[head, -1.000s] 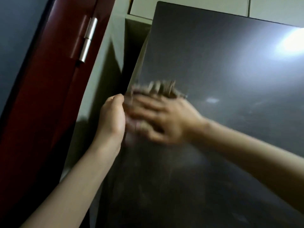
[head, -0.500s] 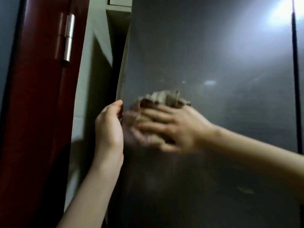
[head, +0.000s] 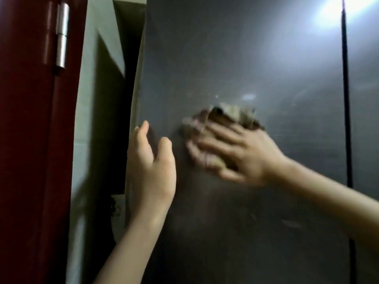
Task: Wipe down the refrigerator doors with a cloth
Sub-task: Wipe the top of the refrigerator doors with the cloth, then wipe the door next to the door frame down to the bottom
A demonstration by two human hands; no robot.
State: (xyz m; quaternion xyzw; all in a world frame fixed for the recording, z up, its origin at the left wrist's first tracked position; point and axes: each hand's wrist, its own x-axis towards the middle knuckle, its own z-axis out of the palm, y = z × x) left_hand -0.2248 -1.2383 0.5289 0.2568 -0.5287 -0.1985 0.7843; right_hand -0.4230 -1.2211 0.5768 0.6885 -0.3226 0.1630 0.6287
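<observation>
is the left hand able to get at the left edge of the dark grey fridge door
Probably yes: the left hand hovers open right beside the left edge of the dark grey fridge door, with nothing between them.

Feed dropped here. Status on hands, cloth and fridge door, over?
Right hand flat, pressing cloth on fridge door. Left hand open by door's left edge, holding nothing. Nothing blocking the door face.

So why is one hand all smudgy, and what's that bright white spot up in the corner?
In the head view the right hand and the cloth under it are smeared by motion blur; the left hand looks sharper; the white spot at top right is glare from a light on the shiny refrigerator door.
</observation>
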